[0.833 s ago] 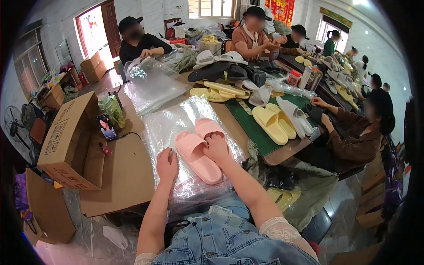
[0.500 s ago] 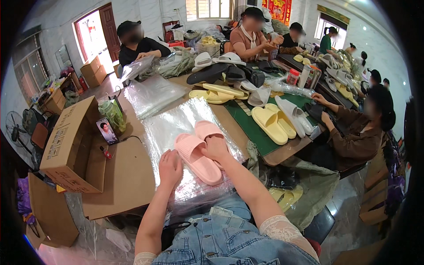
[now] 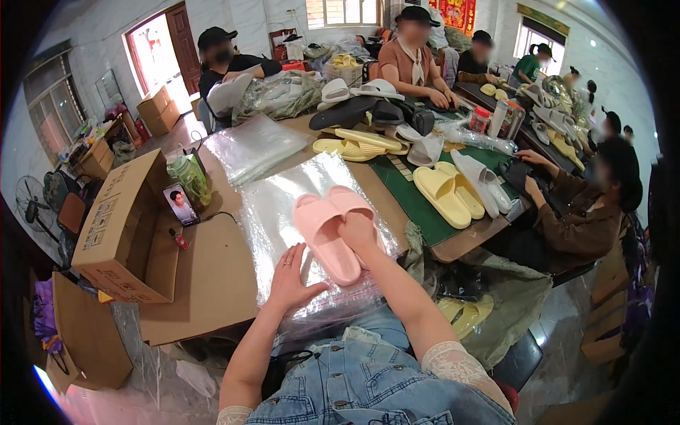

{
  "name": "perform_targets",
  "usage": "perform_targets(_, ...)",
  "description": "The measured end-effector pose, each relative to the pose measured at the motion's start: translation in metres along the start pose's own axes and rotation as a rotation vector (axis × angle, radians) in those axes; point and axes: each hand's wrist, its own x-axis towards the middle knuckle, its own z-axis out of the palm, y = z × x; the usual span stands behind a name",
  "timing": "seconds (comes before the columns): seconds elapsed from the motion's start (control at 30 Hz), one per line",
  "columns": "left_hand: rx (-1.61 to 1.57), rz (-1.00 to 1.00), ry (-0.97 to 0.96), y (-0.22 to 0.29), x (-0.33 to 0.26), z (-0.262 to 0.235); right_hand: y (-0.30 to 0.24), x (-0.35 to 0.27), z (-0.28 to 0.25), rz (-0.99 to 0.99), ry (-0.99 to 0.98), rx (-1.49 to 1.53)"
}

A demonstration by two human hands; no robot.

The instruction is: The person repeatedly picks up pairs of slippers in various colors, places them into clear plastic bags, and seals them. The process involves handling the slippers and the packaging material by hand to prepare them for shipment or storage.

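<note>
A pair of pink slippers [image 3: 336, 257] lies side by side on a stack of clear plastic bags [image 3: 273, 202] in front of me, toes pointing away. My right hand [image 3: 357, 232] reaches over them with curled fingers at the inner edges of the straps, gripping the pair; the fingertips are hidden. Flat on the bags, just left of the slippers' heels, rests my left hand [image 3: 292, 278], its thumb stretched out toward them and nothing held in it.
An open cardboard box [image 3: 127, 234] stands left, beside a phone [image 3: 180, 204] and a green bottle [image 3: 190, 177]. More clear bags [image 3: 255, 145] lie beyond. Yellow slippers [image 3: 443, 195] and white slippers [image 3: 482, 184] sit on a green mat to the right. Several co-workers sit around.
The slippers have shifted a little away from me, their toes now closer together. My left thumb has spread out toward their heels. The co-worker across has lowered both hands to the table.
</note>
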Motion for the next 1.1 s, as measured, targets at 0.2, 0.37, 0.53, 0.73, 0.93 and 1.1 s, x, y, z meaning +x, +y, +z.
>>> perform_targets(0.2, 0.061, 0.204, 0.143, -0.016, -0.004, 0.020, 0.024, -0.044, -0.021, 0.009, 0.096, 0.064)
perform_targets(0.37, 0.063, 0.186, 0.160, -0.014, -0.005, 0.020, 0.041, -0.097, -0.049, 0.056, 0.095, 0.170)
perform_targets(0.53, -0.035, 0.186, 0.195, -0.019, -0.003, 0.018, 0.085, -0.126, -0.055, 0.082, 0.293, 0.556)
perform_targets(0.73, -0.097, 0.082, 0.225, -0.022, 0.000, 0.016, 0.079, -0.138, -0.108, 0.146, 0.274, 0.984)
perform_targets(0.93, -0.192, -0.085, 0.215, -0.013, 0.002, 0.004, 0.061, -0.143, -0.121, 0.055, 0.196, 0.792)
perform_targets(1.1, -0.244, -0.231, 0.170, -0.007, 0.009, -0.005, 0.056, -0.153, -0.101, 0.123, 0.138, 1.034)
